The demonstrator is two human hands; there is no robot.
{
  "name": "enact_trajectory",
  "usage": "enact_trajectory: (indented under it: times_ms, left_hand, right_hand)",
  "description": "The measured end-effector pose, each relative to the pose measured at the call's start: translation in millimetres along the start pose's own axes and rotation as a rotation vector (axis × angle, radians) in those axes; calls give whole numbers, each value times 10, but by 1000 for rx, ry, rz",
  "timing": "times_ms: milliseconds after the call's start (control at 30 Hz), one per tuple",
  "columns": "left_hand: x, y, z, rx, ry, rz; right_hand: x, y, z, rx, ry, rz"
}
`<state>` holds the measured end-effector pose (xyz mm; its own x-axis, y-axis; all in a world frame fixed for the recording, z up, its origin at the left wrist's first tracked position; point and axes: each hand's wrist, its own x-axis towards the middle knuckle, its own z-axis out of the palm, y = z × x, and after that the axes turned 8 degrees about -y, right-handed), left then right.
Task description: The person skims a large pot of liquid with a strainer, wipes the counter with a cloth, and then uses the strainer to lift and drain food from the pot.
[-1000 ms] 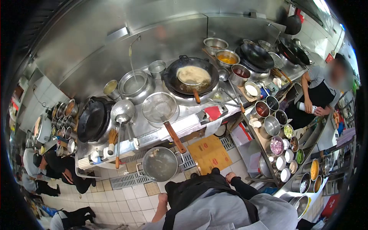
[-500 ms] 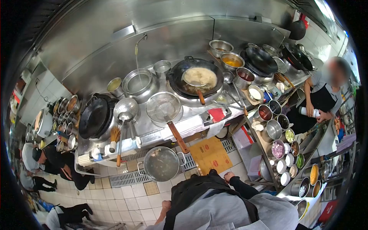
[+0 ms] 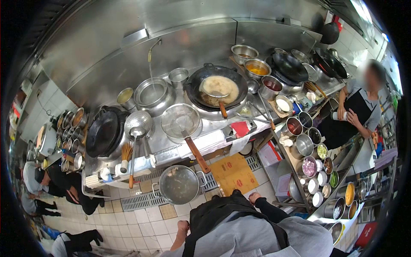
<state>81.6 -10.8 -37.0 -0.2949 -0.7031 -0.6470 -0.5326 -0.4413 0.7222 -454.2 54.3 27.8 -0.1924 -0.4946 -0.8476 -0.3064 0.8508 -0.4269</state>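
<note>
Both of my arms hang low beside my black apron. My left hand [image 3: 183, 225] is loosely curled above the floor tiles, and I see nothing in it. The large two-handled pot [image 3: 179, 185] of cloudy liquid stands ahead of it. My right hand [image 3: 254, 197], also curled with nothing visible in it, is near the flattened cardboard [image 3: 235, 173] on the floor. On the stove before me, a wok [image 3: 195, 92] holds pale, foamy liquid, with a wooden-handled strainer [image 3: 222, 107] resting in it. A wire skimmer [image 3: 180, 122] lies at the counter's front edge, its handle jutting out.
To the right, a shelf holds several ingredient containers, including a bowl of pink pieces [image 3: 309, 166]. A co-worker [image 3: 346, 111] stands behind it holding a pale cylindrical container [image 3: 340, 116]. Other people [image 3: 68, 184] are at far left. A perforated ladle [image 3: 138, 124] and a bamboo brush [image 3: 126, 155] lie leftward.
My left hand has risen slightly. The co-worker at right has straightened and brought both hands around the container. The view has shifted a little; the wok and skimmer keep their places.
</note>
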Motion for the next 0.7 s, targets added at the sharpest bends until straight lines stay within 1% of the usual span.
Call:
enact_trajectory:
  times_ms: [100,267,400,567,700]
  left_hand:
    - [34,15,-31,14,-27,45]
    - [14,165,-21,-37,-41,-72]
    - [-16,173,-5,-33,-56,-42]
    - [-35,211,55,-67,-24,-113]
    - [-30,251,56,-24,-31,-105]
  right_hand:
    - [-2,19,-4,11,-8,-4]
    - [16,62,8,-6,-1,-35]
    - [134,137,24,5,-7,-39]
    - [183,140,-13,119,-21,-22]
    - [199,112,-5,192,-5,11]
